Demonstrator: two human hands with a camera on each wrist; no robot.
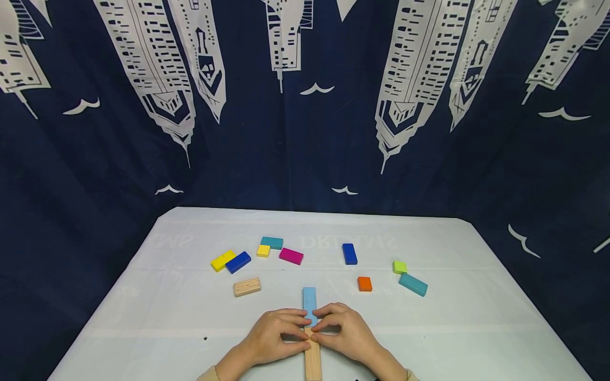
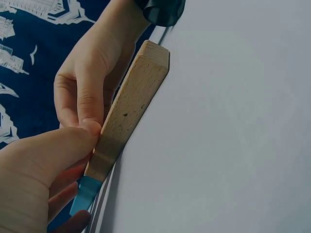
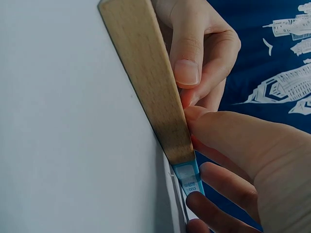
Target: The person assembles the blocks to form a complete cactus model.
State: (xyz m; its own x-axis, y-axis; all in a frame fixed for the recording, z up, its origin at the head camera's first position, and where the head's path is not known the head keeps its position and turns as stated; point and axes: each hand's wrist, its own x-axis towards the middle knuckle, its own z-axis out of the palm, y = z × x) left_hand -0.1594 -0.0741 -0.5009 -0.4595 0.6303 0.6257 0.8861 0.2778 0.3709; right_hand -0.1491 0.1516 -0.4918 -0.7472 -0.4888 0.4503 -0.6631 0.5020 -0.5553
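A dark blue cloth (image 1: 286, 148) with white printed buildings hangs behind the white tabletop (image 1: 143, 317). At the near middle of it, the left hand (image 1: 274, 336) and the right hand (image 1: 350, 333) face each other, with bent fingers, and grip from both sides the long wooden block (image 1: 313, 365), around the place where it meets, end to end, the light blue block (image 1: 309, 298). Farther away lie two teal blocks (image 1: 413, 284), two dark blue blocks (image 1: 350, 254), one long yellow block (image 1: 223, 261), one magenta block (image 1: 291, 256) and, on the left, one short wooden piece (image 1: 247, 287). The smallest are the orange block (image 1: 365, 284), the lime block (image 1: 400, 267), which touches a teal one, and the small yellow block (image 1: 263, 251).
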